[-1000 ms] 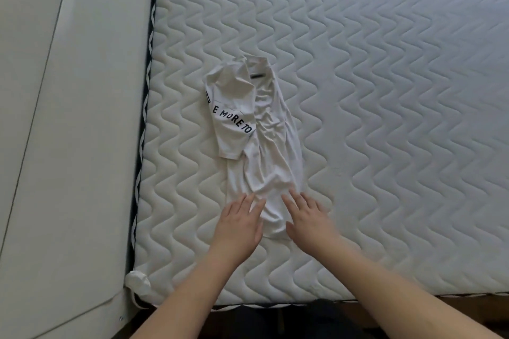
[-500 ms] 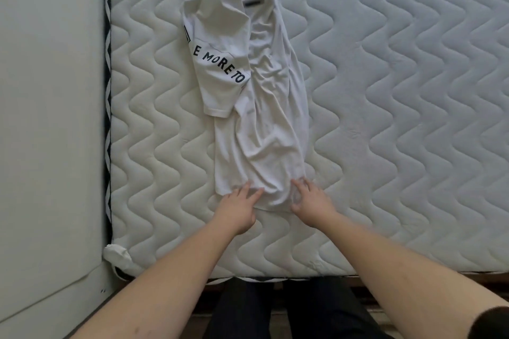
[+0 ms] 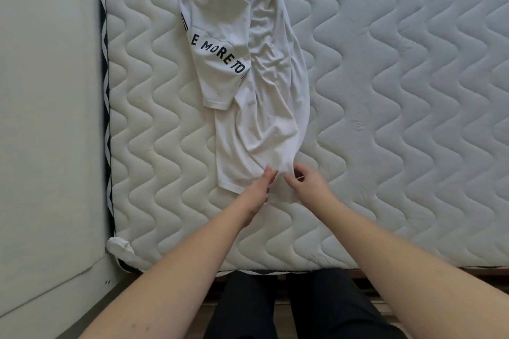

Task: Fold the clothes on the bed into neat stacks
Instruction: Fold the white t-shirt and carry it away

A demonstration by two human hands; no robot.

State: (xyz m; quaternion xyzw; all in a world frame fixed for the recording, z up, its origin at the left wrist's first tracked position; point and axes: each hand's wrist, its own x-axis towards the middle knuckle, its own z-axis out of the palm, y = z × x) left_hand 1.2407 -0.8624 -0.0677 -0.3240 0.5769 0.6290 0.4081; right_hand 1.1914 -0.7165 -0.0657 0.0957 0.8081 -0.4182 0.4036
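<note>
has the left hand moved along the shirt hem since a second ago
Yes. The left hand has slid rightward along the hem of the white shirt, from near the hem's left corner to its middle, close beside the right hand.
</note>
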